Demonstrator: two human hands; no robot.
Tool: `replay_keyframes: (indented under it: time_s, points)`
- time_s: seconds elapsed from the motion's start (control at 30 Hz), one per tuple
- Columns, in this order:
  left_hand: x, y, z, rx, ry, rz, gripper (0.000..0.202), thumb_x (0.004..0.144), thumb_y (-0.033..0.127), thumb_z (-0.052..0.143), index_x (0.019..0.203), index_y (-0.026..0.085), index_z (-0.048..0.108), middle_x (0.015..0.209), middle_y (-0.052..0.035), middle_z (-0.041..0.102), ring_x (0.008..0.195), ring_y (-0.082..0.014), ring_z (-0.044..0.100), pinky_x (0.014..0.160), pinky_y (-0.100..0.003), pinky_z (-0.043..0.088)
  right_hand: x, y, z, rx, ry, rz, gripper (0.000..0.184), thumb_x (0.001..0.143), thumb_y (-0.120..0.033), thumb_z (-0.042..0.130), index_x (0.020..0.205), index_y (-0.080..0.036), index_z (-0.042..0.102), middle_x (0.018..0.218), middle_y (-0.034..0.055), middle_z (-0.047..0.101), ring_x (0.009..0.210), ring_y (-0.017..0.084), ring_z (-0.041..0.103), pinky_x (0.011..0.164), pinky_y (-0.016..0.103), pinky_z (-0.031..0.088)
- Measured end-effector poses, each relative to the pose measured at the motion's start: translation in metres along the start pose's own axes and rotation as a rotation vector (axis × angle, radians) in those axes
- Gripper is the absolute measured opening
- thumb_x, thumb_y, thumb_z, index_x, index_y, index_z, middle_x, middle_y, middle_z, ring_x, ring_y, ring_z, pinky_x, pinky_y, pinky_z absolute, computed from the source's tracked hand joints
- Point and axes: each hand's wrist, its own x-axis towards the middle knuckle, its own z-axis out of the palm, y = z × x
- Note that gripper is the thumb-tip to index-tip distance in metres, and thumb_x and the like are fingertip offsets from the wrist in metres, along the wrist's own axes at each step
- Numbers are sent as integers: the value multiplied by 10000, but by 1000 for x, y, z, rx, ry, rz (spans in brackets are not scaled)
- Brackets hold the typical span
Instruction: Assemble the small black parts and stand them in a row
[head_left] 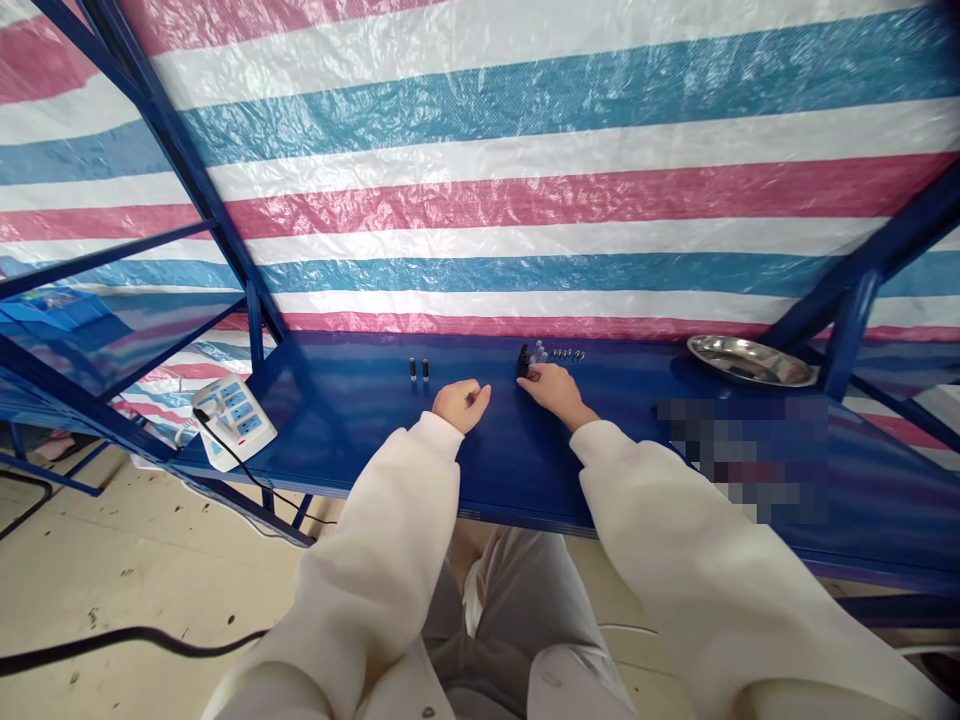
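Note:
My left hand [460,404] is curled into a loose fist just above the blue tabletop, thumb pointing up and right. Whatever it may hold is hidden by the fingers. To its left, two small black cylinders with pale lower ends [418,370] stand side by side. My right hand [556,392] reaches to a cluster of small black parts [523,359], its thumb and fingertips pinched together on one at the near edge. Directly behind that hand are several small clear pieces [540,350] and a row of small shiny metal parts [568,355].
On the right of the blue table [352,430] lies an oval steel tray [750,362], with a pixelated patch in front of it. A white power strip [236,415] with a plugged-in black cable sits at the left end. Striped sheeting [525,200] hangs behind, between blue frame posts.

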Motion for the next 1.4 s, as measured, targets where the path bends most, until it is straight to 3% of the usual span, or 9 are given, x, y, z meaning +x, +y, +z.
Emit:
replay_keyframes:
  time_s: [0.33,0.63,0.83,0.97,1.2,1.4]
  points:
    - [0,-2,1,14,-20,-9,381,831,368,424,501,183,380,493,30,427,507,-89,417,530,-233,319,8,2,6,6,-26,47,197,767,-347,558,810,-181,655,891,84,680,872,222,626,713,280,449]
    - [0,-3,1,2,-10,-3,390,830,372,423,495,182,362,488,32,418,499,-86,399,517,-233,306,10,5,6,54,-29,62,213,759,-363,597,812,-172,675,794,68,681,803,191,630,691,254,451]
    - [0,-3,2,22,-9,-3,394,833,375,424,494,182,368,479,34,416,496,-86,403,516,-233,311,10,8,2,32,-88,25,176,797,-232,548,891,-133,659,839,92,684,812,179,634,718,245,445]
    - [0,-3,1,25,-6,-2,399,833,379,415,491,182,356,477,35,406,489,-86,392,514,-236,307,9,14,-4,68,-130,40,204,803,-150,493,930,-102,645,785,99,686,681,152,637,669,234,443]
    - [0,-2,0,32,-14,-17,398,834,370,415,487,182,361,472,36,399,490,-86,389,516,-233,309,0,23,-12,95,-65,62,203,781,-294,542,728,-169,692,634,34,669,663,151,623,596,215,419]
    - [0,-2,0,38,-19,-30,395,828,362,428,486,180,356,475,37,400,494,-85,387,528,-234,310,-4,23,-7,78,-35,115,298,799,-398,522,882,-192,720,668,48,674,705,176,633,627,238,425]
